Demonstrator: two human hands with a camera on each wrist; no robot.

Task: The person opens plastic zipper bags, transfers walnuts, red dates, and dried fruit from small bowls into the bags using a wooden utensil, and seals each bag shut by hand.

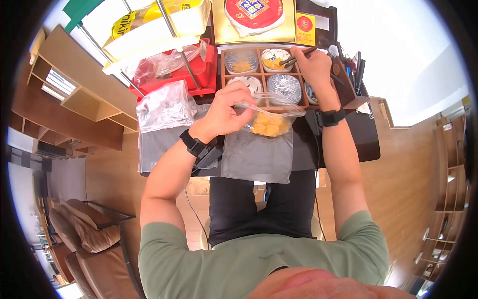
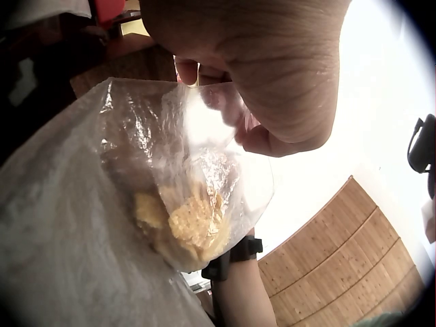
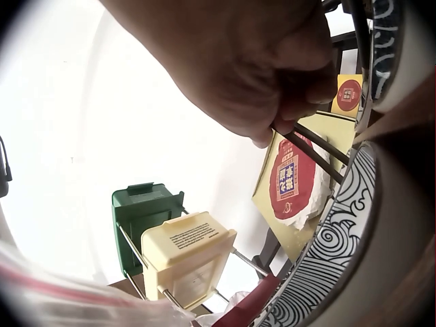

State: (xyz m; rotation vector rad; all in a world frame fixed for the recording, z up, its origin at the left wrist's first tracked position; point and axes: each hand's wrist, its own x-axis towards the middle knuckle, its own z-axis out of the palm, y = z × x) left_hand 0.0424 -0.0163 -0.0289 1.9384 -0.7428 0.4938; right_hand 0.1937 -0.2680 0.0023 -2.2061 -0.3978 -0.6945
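Note:
My left hand (image 1: 229,110) pinches the top edge of a clear bag (image 2: 184,136) with yellow-orange pieces (image 1: 269,124) in its bottom, held over the front of a divided wooden box (image 1: 264,75). In my right hand (image 1: 314,70) is a pair of dark chopsticks (image 3: 313,151), their tips at the back-middle bowl (image 1: 275,59), which has yellow pieces in it. A back-left bowl (image 1: 241,61) also contains yellow pieces. In front stands a wave-patterned bowl (image 1: 284,89). Whether the chopstick tips hold a piece, I cannot tell.
Behind the box lies a gold tray with a red-labelled round packet (image 1: 254,15). A red bin (image 1: 204,74) and rack stand left, a pen holder (image 1: 354,84) right. Grey bags (image 1: 256,157) lie along the table's front edge, another clear bag (image 1: 167,105) farther left.

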